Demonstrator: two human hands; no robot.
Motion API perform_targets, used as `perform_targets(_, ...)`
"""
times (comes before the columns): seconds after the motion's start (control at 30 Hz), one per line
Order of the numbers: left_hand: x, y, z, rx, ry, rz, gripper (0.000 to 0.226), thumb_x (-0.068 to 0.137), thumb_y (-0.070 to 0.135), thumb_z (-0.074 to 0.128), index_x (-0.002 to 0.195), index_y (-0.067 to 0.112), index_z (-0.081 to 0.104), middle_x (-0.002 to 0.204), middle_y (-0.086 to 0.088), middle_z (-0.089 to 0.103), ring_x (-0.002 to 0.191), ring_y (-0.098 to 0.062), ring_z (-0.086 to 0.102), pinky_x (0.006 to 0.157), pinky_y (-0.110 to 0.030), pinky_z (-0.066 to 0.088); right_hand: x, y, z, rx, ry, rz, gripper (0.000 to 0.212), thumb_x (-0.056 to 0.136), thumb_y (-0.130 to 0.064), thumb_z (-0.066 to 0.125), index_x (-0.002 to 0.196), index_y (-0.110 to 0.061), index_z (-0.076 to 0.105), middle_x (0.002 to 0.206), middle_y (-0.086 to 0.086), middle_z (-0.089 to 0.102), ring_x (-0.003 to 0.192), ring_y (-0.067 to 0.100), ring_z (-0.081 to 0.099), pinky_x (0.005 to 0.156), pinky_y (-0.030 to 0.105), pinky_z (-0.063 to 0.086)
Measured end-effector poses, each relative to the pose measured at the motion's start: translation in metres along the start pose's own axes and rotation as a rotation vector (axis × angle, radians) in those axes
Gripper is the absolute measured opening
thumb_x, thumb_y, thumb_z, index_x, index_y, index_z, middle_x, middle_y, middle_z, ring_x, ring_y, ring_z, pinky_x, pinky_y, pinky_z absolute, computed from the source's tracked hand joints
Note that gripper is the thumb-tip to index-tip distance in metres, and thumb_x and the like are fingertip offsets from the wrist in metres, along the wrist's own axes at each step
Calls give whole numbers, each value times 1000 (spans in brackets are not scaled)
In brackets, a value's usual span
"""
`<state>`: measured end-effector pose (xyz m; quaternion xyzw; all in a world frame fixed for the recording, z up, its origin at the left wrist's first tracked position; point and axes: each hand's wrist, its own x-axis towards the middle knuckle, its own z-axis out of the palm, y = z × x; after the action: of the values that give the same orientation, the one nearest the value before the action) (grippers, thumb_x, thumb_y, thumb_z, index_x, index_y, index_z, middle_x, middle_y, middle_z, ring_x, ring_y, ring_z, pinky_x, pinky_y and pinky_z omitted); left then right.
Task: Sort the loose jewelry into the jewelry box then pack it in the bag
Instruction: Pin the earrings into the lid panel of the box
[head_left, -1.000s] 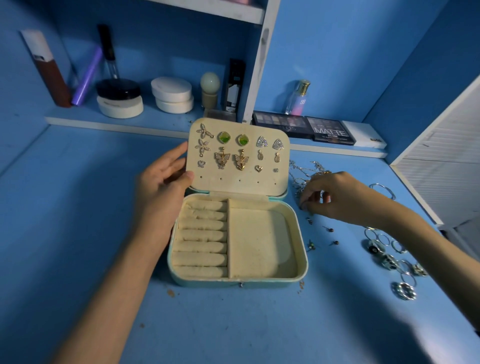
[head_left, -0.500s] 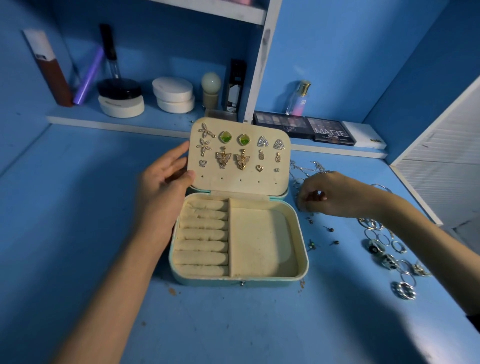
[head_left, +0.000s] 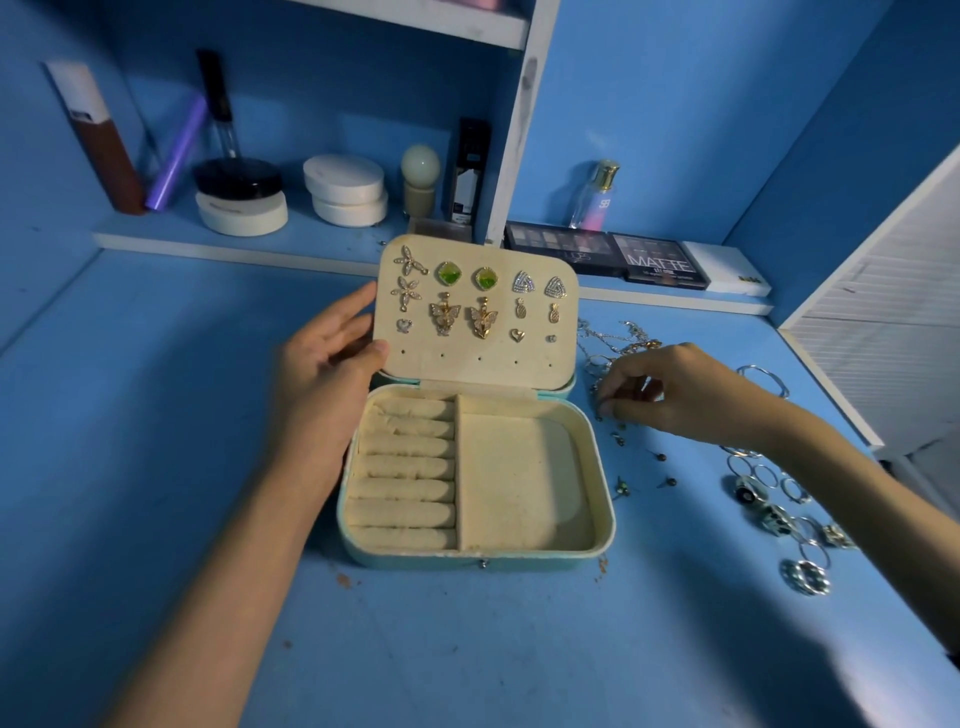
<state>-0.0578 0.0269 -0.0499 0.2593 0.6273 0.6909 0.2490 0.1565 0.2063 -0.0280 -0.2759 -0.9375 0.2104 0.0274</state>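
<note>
Little moved since 1 s ago, right hand (head_left: 675, 395) still beside box | head: jewelry box (head_left: 605, 499) mid-table, long axis left-right, lid (head_left: 478, 364) upright facing me | left hand (head_left: 327, 384) pinches lid edge, fingers nearly straight | right fingertips curled onto loose studs (head_left: 618, 439), grip I can't tell

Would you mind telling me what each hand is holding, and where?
Left hand holds the jewelry box lid by its left edge. Right hand rests among loose studs; any pinch cannot be told.
</note>
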Motion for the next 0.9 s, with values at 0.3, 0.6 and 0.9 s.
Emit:
perform_targets(0.3, 0, 1, 0, 5, 8, 6, 49, 89, -9, 52, 125, 23, 58, 99, 15, 68, 87, 6, 66, 66, -8, 50, -1, -9, 4, -130, 56, -77, 9, 77, -8, 70, 76, -17, 68, 69, -15, 57, 62, 0, 52, 61, 6, 38)
perform_targets(0.6, -1, 2, 0, 6, 7, 49, 50, 87, -11, 53, 110, 33, 61, 92, 18, 70, 88, 2, 67, 70, -10, 51, 32, -62, -21, 210, 457, -206, 13, 89, -5, 57, 84, -15, 62, 88, -4, 69, 82, 5, 63, 80, 20, 49)
perform_targets(0.9, -3, 11, -3, 254, 127, 95, 44, 87, 0, 58, 120, 29, 60, 110, 13, 65, 105, -4, 59, 82, -16, 45, 45, -74, -24, 249, 361, -200, 7, 93, -7, 50, 93, -9, 57, 85, 1, 69, 77, 28, 66, 75, 39, 49)
